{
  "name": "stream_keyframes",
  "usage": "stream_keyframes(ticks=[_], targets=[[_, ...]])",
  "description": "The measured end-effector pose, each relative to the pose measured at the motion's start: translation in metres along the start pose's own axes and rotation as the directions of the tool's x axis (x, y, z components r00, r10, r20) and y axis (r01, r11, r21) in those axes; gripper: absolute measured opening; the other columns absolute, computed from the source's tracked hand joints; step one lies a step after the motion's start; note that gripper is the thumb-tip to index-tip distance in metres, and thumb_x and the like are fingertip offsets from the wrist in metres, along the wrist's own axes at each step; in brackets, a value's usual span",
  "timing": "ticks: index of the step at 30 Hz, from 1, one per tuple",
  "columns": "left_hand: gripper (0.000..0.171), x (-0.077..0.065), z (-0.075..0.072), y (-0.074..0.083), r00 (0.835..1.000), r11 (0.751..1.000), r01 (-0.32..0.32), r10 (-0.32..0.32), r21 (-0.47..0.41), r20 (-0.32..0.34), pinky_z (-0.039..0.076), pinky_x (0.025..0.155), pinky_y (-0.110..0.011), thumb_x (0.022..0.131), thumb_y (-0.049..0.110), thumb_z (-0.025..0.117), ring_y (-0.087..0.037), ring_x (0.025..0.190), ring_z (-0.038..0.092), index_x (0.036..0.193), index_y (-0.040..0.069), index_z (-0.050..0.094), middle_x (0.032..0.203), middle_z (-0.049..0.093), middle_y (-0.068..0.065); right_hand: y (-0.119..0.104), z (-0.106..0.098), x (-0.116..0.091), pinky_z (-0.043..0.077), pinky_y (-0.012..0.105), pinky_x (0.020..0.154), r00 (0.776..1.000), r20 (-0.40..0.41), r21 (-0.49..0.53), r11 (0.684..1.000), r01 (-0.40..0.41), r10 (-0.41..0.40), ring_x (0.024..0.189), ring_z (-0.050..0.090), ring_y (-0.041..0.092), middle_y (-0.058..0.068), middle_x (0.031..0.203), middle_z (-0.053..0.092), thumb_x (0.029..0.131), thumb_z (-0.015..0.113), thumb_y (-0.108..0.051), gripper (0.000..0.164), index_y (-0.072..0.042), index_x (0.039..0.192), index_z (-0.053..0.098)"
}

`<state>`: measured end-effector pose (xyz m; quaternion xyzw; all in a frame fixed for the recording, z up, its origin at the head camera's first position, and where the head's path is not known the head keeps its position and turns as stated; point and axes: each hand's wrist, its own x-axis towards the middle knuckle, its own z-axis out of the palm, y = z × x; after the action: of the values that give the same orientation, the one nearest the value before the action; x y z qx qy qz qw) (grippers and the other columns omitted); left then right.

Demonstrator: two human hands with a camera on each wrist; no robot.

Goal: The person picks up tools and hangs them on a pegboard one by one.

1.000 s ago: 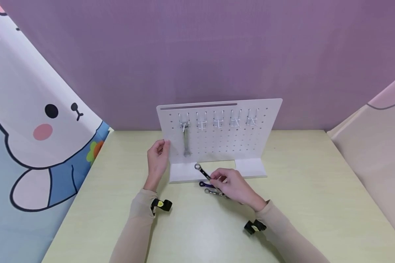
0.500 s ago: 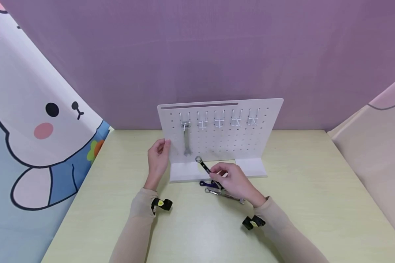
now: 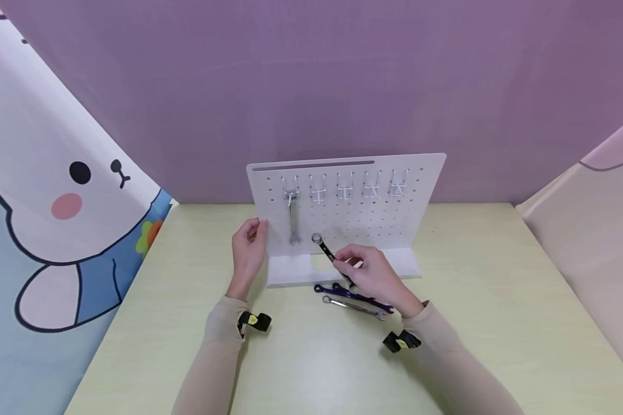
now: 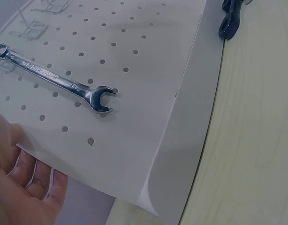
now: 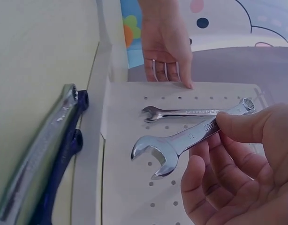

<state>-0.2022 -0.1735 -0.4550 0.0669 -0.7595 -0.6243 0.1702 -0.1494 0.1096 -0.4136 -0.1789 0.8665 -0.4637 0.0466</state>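
My right hand pinches a silver combination wrench between thumb and fingers. Its ring end tilts up in front of the lower part of a white pegboard, and its open jaw points toward the board's base in the right wrist view. With the thumb on the front face and the fingers behind, my left hand grips the board's left edge. Another silver combination wrench hangs by its ring end from the leftmost hook, open end down.
Several white wire hooks without tools line the board to the right of the hanging wrench. On the table, before the base, lie a silver wrench and two dark blue wrenches. A purple curtain stands behind.
My right hand has lifted the wrench up from the pile toward the pegboard, uncovering the wrenches on the table. The left hand has kept its place at the board's edge.
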Motion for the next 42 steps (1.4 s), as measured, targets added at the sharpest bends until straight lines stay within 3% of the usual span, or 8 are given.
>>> stream_keyframes(ticks=[12,27,42], targets=[[0.031,0.000,0.001,0.001,1.000,1.000,-0.001,0.001,0.003,-0.012,0.048,0.086,-0.015,0.109,0.025,0.063,-0.005,0.096,0.062,0.120,-0.002,0.072,0.122,0.075,-0.025,-0.011,-0.006,0.003,0.056,0.033,0.077,0.999,-0.049,0.038,0.999,-0.001,0.003,0.086,0.067,0.017,0.006,0.097,0.079,0.102,0.072,-0.018,0.014,-0.008,0.110,0.078],[0.030,0.001,0.001,0.000,1.000,1.000,0.000,0.000,0.000,-0.014,0.048,0.084,-0.015,0.109,0.023,0.063,-0.005,0.094,0.063,0.120,-0.003,0.072,0.121,0.075,-0.026,-0.020,-0.011,0.010,0.055,0.031,0.073,0.995,-0.099,0.055,0.998,0.023,-0.017,0.084,0.068,0.019,0.008,0.099,0.080,0.102,0.071,-0.018,0.015,-0.008,0.111,0.078],[0.029,0.001,0.001,0.000,1.000,1.000,-0.015,0.015,0.003,-0.012,0.048,0.081,-0.015,0.109,0.022,0.063,-0.005,0.091,0.062,0.120,-0.003,0.072,0.120,0.076,-0.026,-0.029,-0.012,0.019,0.056,0.035,0.082,0.986,-0.167,0.066,0.998,0.020,-0.009,0.090,0.070,0.022,0.010,0.104,0.080,0.102,0.072,-0.019,0.018,-0.006,0.112,0.078]])
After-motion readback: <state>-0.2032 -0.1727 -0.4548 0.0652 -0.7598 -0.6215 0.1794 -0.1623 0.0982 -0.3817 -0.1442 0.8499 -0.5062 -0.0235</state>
